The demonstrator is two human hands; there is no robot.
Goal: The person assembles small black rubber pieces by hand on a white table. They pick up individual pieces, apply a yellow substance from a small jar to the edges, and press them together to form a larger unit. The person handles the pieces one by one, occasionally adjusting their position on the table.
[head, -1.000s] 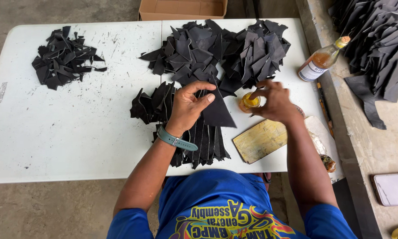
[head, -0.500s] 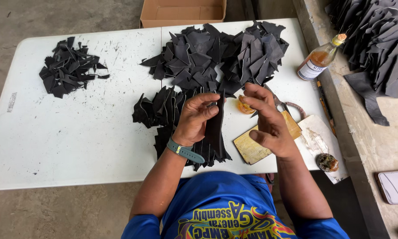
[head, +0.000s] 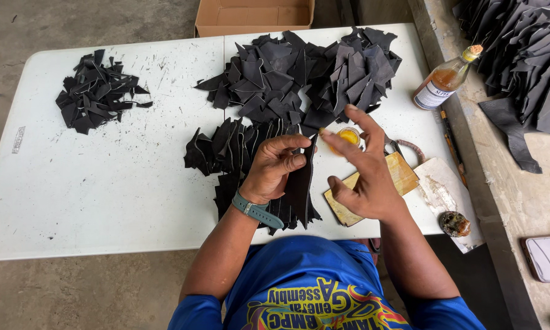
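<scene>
At frame centre, the left hand point(head: 277, 168) pinched a black leather strip point(head: 302, 183); the right hand point(head: 363, 174), fingers spread loose, hovered just right of it.

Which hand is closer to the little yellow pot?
The right hand. Its fingertip hovers beside the small round yellow pot, while the left hand grips a dark pointed leather piece.

Right hand point(head: 363, 168) now lifted off the yellow pot point(head: 348, 135), fingers spread.

Even daylight, soft shadows, sharp pic w/ slight wide-angle edge bend.
</scene>
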